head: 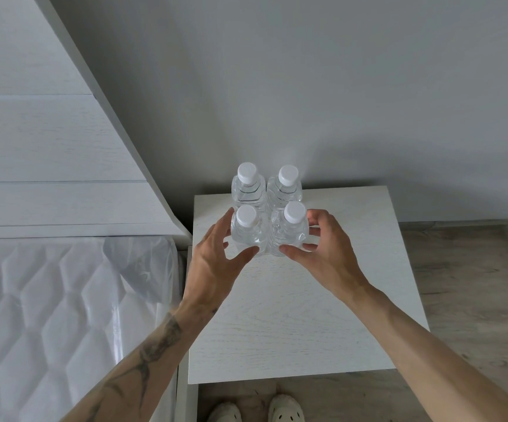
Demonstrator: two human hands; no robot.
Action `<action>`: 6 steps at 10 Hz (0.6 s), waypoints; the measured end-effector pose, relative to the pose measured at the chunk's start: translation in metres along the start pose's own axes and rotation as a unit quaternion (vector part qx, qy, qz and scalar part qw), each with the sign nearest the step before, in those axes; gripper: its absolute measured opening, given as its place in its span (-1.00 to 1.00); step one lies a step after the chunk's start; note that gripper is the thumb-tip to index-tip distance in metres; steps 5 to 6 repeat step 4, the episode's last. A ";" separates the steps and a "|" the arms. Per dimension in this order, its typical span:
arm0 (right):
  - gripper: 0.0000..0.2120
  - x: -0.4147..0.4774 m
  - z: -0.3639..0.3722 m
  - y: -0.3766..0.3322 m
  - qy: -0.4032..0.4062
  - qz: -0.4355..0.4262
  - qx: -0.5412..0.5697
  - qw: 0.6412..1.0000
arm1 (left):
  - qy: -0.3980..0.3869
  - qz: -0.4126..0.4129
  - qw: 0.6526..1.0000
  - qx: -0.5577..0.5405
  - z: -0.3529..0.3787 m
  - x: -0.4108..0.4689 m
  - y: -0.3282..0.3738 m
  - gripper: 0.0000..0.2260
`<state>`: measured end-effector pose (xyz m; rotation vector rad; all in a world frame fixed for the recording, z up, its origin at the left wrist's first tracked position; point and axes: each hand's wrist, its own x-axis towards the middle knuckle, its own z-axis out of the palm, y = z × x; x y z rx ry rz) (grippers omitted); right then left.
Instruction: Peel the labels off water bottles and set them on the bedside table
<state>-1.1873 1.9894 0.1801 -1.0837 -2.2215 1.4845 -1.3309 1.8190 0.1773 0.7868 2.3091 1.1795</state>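
Several clear water bottles with white caps stand upright in a tight square near the back edge of the white bedside table (307, 315). No label shows on any of them. My left hand (216, 263) holds the front left bottle (248, 233), thumb in front and fingers behind it. My right hand (328, 251) holds the front right bottle (290, 231) the same way. The back left bottle (248, 188) and back right bottle (286, 188) stand untouched just behind, close to the wall.
A grey wall (307, 86) rises right behind the table. A white headboard (48, 147) and a plastic-wrapped mattress (48, 315) lie to the left. Wooden floor (474, 284) runs to the right, and my shoes (255, 411) show below the table's front edge.
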 end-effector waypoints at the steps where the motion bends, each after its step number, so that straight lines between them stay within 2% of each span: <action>1: -0.38 -0.001 -0.003 -0.006 -0.005 0.003 -0.010 1.000 | 0.000 -0.011 1.000 0.008 -0.003 -0.002 0.005 -0.23; 2: -0.34 -0.004 -0.007 -0.012 -0.016 0.011 -0.022 1.000 | -0.007 -0.019 1.000 0.019 -0.008 -0.004 0.013 -0.20; 3: -0.19 -0.006 -0.016 -0.029 -0.038 0.032 -0.064 0.997 | -0.015 -0.014 0.999 0.039 -0.019 -0.005 0.024 -0.20; 4: -0.14 -0.012 -0.030 -0.050 -0.049 0.031 -0.097 0.994 | -0.019 -0.016 0.998 0.064 -0.033 -0.010 0.039 -0.23; 6: -0.14 -0.012 -0.030 -0.050 -0.049 0.031 -0.097 0.994 | -0.019 -0.016 0.998 0.064 -0.033 -0.010 0.039 -0.23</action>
